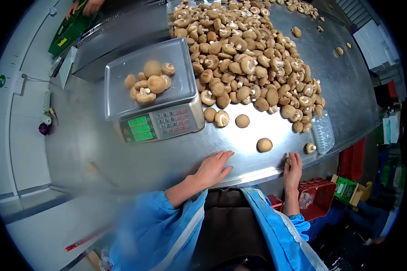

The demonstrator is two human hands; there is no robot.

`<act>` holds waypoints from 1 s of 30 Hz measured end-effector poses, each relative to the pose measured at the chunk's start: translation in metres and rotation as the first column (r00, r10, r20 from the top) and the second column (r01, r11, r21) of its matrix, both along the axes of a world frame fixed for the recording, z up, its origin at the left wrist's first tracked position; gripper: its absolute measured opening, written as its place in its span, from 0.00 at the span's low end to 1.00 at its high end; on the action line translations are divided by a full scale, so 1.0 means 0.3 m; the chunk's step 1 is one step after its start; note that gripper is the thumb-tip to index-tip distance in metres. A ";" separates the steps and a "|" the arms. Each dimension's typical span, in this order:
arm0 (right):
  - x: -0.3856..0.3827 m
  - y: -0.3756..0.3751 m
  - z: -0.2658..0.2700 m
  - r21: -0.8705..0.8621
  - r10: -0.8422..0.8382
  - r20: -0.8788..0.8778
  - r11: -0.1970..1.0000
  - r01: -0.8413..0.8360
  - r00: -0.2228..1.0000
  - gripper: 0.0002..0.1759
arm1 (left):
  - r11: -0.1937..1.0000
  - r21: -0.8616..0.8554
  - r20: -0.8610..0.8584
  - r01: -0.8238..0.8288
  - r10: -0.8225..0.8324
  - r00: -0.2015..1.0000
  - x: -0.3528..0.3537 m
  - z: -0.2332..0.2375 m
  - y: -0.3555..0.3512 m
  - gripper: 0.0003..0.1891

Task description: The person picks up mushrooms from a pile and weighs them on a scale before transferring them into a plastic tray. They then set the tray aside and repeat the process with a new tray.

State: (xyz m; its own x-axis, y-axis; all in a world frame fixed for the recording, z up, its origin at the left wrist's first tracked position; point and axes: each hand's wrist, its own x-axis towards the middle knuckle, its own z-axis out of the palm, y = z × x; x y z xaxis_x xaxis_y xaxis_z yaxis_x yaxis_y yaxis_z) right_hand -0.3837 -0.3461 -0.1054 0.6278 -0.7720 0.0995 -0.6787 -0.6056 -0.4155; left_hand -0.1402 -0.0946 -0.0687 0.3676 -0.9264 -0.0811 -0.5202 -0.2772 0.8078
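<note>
My left hand (211, 169) rests at the front of the steel table (167, 160), thumb and fingers apart, with nothing in it. At the table's front edge my right hand (293, 170) has its fingers together and curled. A small pale bit shows at its fingertips, too hidden to name. Between and beyond my hands lies a single brown mushroom (264, 145), with another mushroom (310, 148) to the right of my right hand. A digital scale (176, 121) stands at the left. Its clear tray (117, 97) holds several mushrooms (156, 84), and its green display is lit.
A large heap of mushrooms (244, 58) covers the table's back middle. Clear plastic packaging (323, 132) lies at the right edge. Below the table is a red crate (319, 198). At the far left another person's hands (93, 6) are over a green crate (70, 34).
</note>
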 end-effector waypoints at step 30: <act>0.395 0.262 0.252 0.427 0.368 0.243 0.790 -0.440 0.898 0.17 | 0.674 -0.443 0.421 -0.592 0.739 0.526 0.683 0.173 0.117 0.38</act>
State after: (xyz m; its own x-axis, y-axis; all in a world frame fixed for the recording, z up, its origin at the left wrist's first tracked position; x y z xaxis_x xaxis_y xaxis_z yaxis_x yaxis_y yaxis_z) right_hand -0.2653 -0.2675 -0.0298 0.8994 -0.4278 -0.0904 -0.3286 -0.5249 -0.7852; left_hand 0.0648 -0.0595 -0.0167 0.7913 -0.3512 0.5005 -0.6029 -0.5840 0.5435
